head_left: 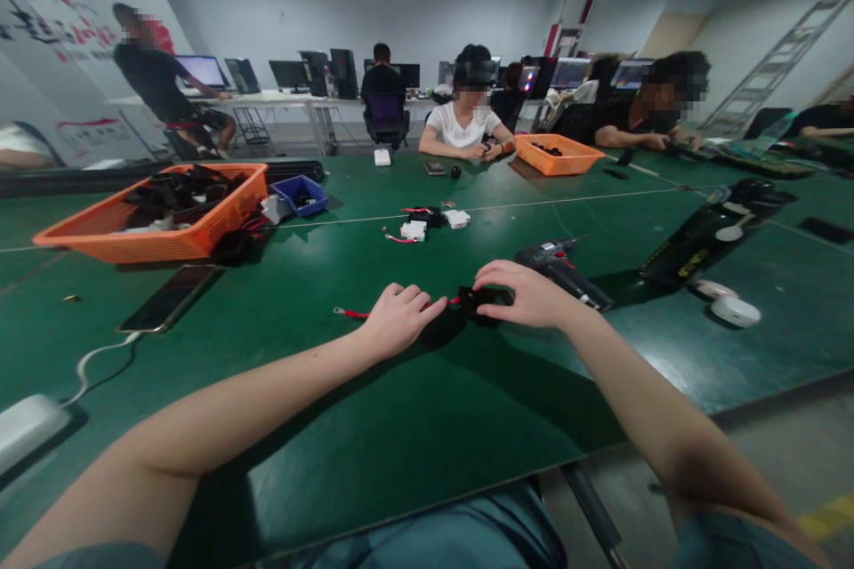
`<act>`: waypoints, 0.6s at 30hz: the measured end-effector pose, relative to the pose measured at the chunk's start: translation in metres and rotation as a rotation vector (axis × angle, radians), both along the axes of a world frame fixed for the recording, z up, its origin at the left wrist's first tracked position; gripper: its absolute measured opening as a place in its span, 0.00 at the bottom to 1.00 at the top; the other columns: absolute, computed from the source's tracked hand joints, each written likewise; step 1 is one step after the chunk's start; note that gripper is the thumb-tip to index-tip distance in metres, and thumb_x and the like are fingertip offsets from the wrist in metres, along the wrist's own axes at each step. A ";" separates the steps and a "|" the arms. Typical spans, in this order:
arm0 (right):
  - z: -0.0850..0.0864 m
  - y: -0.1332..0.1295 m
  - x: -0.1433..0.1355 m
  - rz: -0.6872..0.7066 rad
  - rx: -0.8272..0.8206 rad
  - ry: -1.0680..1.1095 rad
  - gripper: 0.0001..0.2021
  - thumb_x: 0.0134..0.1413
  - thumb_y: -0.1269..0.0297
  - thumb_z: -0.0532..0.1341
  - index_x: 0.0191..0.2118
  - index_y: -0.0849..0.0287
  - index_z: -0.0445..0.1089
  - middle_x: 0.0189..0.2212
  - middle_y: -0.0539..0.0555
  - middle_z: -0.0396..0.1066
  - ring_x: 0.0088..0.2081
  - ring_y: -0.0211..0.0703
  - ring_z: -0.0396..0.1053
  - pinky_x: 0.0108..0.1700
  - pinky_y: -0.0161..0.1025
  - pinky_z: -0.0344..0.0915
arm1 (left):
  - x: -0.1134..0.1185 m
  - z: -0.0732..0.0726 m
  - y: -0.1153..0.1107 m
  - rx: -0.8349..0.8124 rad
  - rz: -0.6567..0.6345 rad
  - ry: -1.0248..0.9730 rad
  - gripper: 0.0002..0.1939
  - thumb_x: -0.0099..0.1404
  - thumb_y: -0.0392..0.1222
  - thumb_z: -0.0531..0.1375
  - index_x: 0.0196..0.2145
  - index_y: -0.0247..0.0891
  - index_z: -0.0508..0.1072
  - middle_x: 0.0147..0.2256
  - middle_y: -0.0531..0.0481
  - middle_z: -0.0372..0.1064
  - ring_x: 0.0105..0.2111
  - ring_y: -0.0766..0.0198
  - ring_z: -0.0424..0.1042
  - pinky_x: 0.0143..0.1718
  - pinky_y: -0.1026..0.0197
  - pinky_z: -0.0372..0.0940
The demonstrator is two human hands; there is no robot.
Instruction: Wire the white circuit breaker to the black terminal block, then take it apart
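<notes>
A red wire (353,314) with a ring terminal at its left end runs under my left hand (398,318) and reaches a small black part (472,300). The fingers of my left hand are closed round the wire, thumb and forefinger near the black part. My right hand (524,295) grips that black part between thumb and fingers from the right side. Just beyond my right hand, a black power drill (564,271) lies on the green table. Details of the black part are partly hidden by my fingers.
On the green table (320,436), an orange basket (227,222) of black parts and a blue tray (300,196) are at left, near a phone (170,298). White connectors (414,231) lie ahead. A black bottle (707,236) and white case (735,311) are at right. People sit opposite.
</notes>
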State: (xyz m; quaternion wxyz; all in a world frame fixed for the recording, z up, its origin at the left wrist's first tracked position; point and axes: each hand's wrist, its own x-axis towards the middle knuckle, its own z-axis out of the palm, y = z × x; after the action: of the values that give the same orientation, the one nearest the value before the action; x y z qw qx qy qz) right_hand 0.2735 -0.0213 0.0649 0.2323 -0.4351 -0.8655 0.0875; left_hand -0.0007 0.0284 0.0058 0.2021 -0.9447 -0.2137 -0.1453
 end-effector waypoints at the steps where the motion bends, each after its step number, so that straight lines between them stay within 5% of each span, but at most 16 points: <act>1: -0.001 -0.001 0.002 0.008 -0.011 -0.008 0.16 0.52 0.55 0.68 0.45 0.54 0.74 0.47 0.57 0.72 0.50 0.52 0.70 0.54 0.49 0.66 | 0.000 0.000 0.000 -0.002 0.001 0.007 0.20 0.72 0.37 0.51 0.59 0.42 0.64 0.42 0.44 0.73 0.41 0.58 0.68 0.37 0.54 0.55; 8: -0.011 -0.002 0.001 0.041 -0.107 0.006 0.27 0.45 0.58 0.71 0.54 0.53 0.69 0.52 0.57 0.69 0.52 0.52 0.69 0.56 0.48 0.65 | 0.001 0.001 0.000 -0.013 0.005 0.033 0.21 0.71 0.36 0.52 0.60 0.43 0.65 0.43 0.44 0.73 0.42 0.57 0.68 0.38 0.54 0.56; 18: -0.018 0.003 0.006 0.017 -0.126 -0.053 0.17 0.49 0.64 0.68 0.47 0.54 0.72 0.46 0.55 0.72 0.47 0.50 0.71 0.50 0.44 0.67 | 0.003 -0.001 0.001 -0.027 0.013 0.059 0.23 0.71 0.36 0.52 0.62 0.46 0.63 0.44 0.45 0.73 0.43 0.57 0.67 0.38 0.54 0.56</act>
State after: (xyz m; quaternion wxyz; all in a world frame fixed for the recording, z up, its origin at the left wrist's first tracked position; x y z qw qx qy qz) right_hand 0.2798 -0.0185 0.0471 0.1805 -0.4435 -0.8679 0.1320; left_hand 0.0020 0.0289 0.0050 0.1964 -0.9498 -0.2155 -0.1133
